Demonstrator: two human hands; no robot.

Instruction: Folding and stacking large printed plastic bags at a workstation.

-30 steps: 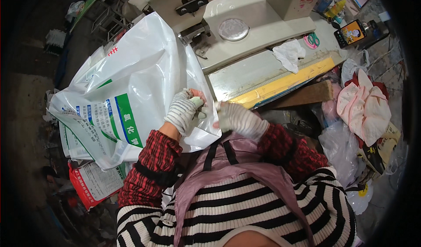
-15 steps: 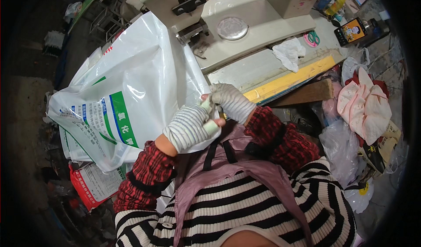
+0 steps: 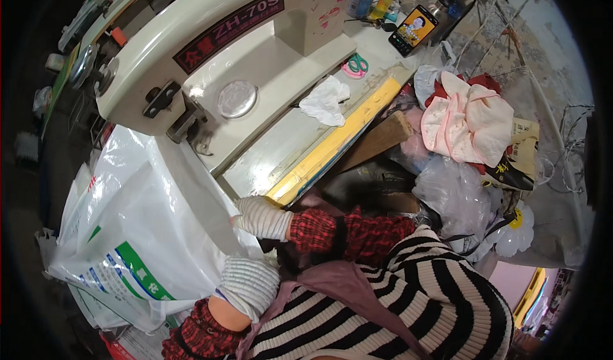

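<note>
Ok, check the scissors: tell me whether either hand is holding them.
No. The scissors lie on the machine table, apart from both hands: the left hand and right hand are on the white bag.

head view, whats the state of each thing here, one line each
left hand: gloved, resting on the white woven bag
right hand: gloved, pressed to the bag's edge
white woven bag: lying off the machine table's edge, creased
sewing machine: nothing under its head
white rag: crumpled on the table
scissors: lying flat, shut
phone: screen lit
pink cloth: heaped, crumpled
</note>
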